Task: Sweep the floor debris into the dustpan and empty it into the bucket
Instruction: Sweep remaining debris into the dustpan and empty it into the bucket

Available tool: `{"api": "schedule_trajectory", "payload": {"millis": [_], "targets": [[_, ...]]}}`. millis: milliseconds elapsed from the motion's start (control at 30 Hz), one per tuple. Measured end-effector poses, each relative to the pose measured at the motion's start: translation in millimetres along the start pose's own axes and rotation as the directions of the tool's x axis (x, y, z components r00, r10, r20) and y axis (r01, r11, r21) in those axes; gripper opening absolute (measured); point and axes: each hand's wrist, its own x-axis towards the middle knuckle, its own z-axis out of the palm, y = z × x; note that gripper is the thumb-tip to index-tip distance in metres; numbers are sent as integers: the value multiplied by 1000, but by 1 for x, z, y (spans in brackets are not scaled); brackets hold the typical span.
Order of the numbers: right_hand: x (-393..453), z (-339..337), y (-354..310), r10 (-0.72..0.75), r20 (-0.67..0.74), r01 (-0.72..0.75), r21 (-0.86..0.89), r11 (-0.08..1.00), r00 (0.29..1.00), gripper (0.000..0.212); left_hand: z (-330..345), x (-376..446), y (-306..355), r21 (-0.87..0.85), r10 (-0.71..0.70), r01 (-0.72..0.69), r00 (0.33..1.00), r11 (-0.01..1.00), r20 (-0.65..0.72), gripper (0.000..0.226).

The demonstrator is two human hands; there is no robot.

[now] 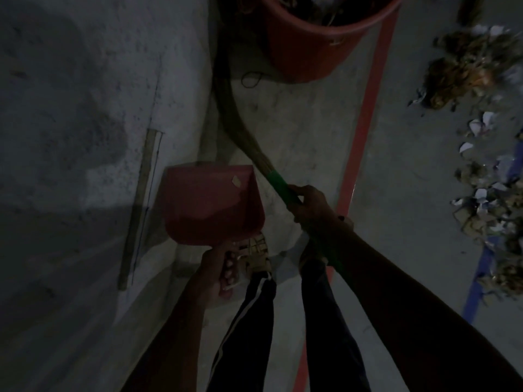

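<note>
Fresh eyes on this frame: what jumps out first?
The red dustpan at centre, gripped by its handle in the left hand, with just one pale scrap in it. Next, the green-handled broom in the right hand, its bristles curving up toward the red bucket at the top edge, which already holds rubbish. Then the debris pile strewn down the right side of the floor, beyond the red floor line.

Dustpan (210, 203) left of broom (240, 131), bucket (317, 43) ahead, debris (481, 137) right.
</note>
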Motion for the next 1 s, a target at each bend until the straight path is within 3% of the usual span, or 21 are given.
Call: {"api": "schedule_trajectory", "payload": {"millis": [267, 400, 533, 833, 1000], "targets": [[-20, -7, 36, 129, -95, -123, 62, 990, 987, 56, -8, 0, -6, 21, 9, -8, 999, 1000, -53, 44], [-42, -14, 71, 107, -149, -106, 11, 994, 983, 58, -9, 2, -18, 34, 44, -43, 999, 999, -27, 39], [-75, -18, 89, 60, -179, -29, 171, 985, 982, 58, 0, -1, -36, -21, 57, -58, 998, 998, -26, 39], [-64, -45, 51, 32, -21, -20, 408, 913, 999, 54, 39, -14, -63, -64, 136, -139, 989, 988, -62, 34], [-44, -36, 45, 112, 84, -135, 371, 919, 990, 54, 58, -16, -72, -83, 115, -121, 991, 989, -75, 38]]}}
